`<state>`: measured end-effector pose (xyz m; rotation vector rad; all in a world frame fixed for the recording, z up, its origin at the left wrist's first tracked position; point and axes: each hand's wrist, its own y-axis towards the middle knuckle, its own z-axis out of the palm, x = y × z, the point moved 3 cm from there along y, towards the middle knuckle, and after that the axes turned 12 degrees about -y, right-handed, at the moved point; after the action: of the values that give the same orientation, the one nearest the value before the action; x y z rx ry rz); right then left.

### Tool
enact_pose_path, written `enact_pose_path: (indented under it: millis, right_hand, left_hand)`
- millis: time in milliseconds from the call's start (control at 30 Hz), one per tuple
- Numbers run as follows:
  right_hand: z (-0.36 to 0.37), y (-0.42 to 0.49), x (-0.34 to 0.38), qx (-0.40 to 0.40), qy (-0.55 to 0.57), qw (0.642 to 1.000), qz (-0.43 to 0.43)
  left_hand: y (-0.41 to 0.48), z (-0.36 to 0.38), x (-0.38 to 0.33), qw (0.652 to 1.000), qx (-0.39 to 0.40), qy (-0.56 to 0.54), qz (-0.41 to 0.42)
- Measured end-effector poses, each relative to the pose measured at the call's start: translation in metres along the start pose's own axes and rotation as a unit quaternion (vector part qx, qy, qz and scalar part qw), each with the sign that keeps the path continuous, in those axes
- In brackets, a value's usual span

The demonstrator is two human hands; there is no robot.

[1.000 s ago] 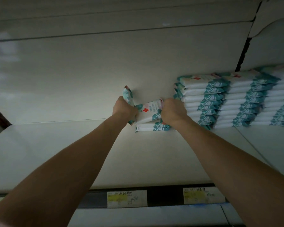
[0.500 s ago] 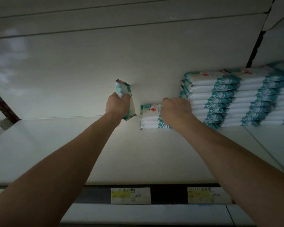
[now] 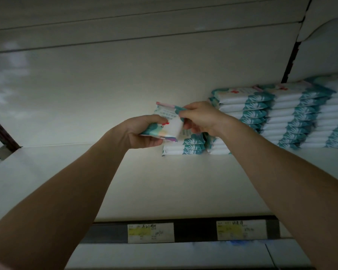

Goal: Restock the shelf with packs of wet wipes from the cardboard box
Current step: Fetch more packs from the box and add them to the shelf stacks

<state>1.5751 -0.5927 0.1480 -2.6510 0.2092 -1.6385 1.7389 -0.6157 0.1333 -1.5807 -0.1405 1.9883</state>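
— Where do we stand?
— I see the shelf [image 3: 125, 182], tall stacks [image 3: 261, 112] along its right, a low stack [image 3: 183, 148] at their left end. Placing step, I'd say.
— Grip?
— The left hand [image 3: 139, 133] wraps the pack [image 3: 169, 123], tilted just above that low stack; the right hand [image 3: 203, 118] pinches its upper corner. Next I'd level it, then lay it squarely.

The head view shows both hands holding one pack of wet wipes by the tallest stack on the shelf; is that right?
No: in the head view the left hand and right hand hold the pack by the shortest stack, at the row's left end.
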Motion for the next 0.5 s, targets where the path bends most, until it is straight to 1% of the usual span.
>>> enact_pose_path:
  millis: [33,100,167,200,267,333,433,500]
  right_hand:
    - [-0.001,0.001,-0.003,-0.008,0.032,0.999,0.009]
    - [-0.004,0.003,-0.011,-0.041,0.087,0.995,0.027]
    - [-0.005,0.004,-0.019,-0.067,0.087,0.993,0.034]
    - [-0.005,0.005,-0.022,-0.076,0.064,0.994,0.033]
    - [-0.003,0.004,-0.028,-0.093,-0.021,0.995,0.026]
    - [-0.004,0.003,-0.032,-0.115,-0.137,0.984,0.006]
    - [-0.004,0.0,-0.036,-0.155,-0.307,0.939,-0.022]
    - [-0.002,-0.002,-0.039,-0.148,-0.356,0.922,-0.023]
  left_hand:
    - [0.0,0.001,-0.002,1.0,0.02,-0.024,-0.002]
    - [0.003,-0.001,-0.003,0.994,0.03,-0.104,0.01]
    - [0.008,-0.005,-0.001,0.988,0.013,-0.151,0.027]
    - [0.01,-0.006,0.0,0.988,-0.002,-0.149,0.039]
    - [0.018,-0.007,0.003,0.991,-0.059,-0.104,0.06]
    - [0.026,-0.006,0.003,0.989,-0.123,-0.03,0.081]
    - [0.031,0.004,0.003,0.976,-0.181,0.048,0.108]
    - [0.034,0.009,0.004,0.969,-0.201,0.089,0.116]
